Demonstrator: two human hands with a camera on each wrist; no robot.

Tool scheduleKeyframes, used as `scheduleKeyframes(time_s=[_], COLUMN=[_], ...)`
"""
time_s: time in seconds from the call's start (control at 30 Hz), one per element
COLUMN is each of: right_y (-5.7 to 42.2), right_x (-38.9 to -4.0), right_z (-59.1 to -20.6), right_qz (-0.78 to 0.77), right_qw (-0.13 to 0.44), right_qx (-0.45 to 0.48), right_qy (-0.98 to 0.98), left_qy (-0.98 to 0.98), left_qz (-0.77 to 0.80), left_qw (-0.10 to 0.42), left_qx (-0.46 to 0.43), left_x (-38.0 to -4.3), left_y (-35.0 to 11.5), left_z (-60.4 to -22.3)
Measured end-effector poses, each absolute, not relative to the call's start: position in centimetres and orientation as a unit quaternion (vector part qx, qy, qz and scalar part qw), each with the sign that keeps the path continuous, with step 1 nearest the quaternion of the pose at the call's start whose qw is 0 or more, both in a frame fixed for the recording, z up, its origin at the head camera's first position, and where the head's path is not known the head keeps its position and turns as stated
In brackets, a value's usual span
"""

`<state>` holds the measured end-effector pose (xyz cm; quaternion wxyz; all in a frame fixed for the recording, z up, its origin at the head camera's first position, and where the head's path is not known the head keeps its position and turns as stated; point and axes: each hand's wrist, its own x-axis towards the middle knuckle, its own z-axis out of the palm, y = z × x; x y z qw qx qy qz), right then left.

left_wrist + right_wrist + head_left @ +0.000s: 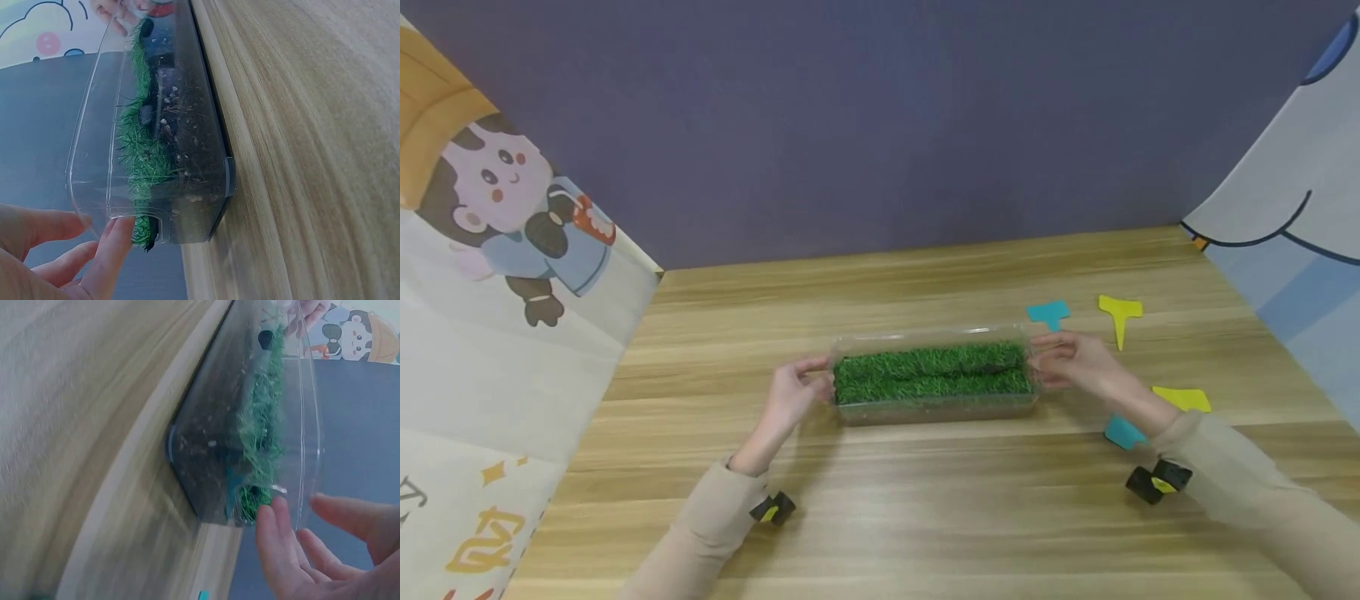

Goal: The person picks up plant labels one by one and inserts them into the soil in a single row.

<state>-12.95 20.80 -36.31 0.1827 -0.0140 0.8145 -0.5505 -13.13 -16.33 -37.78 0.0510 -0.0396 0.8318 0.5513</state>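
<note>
A long clear plastic box point(936, 409) with two strips of green artificial grass point(932, 362) is between my hands. Through its side, dark soil-like material with pale bits point(187, 125) shows below the grass. My left hand point(792, 392) grips the box's left end, its fingertips at a cut-out in the end wall. At the opposite end, my right hand point(1078, 364) holds the wall near a similar cut-out, thumb by the rim. Whether the box rests fully on the table I cannot tell.
On the wooden table point(880, 517), right of the box, lie yellow T-shaped plant labels point(1121, 312) and blue ones point(1049, 313). The right forearm partly covers another yellow label point(1183, 398) and a blue one point(1123, 432). A dark panel point(880, 133) stands behind the table.
</note>
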Motion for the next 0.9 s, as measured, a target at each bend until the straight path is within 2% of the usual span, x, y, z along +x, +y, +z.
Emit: scheduleKeyframes(time_s=[0.43, 0.9], right_y=[21.9, 23.2], right_x=[-15.1, -19.2], right_z=[-35.5, -35.4], right_qz=[-0.487, -0.392], right_qw=[0.213, 0.235], right_qx=[-0.064, -0.037], right_qy=[0.845, 0.889], left_qy=[0.832, 0.821], left_qz=[0.551, 0.567], left_qw=[0.051, 0.055], left_qx=[-0.037, -0.041], left_x=[-13.2, -13.1], left_y=[-16.4, -16.4], left_z=[-37.9, -38.0])
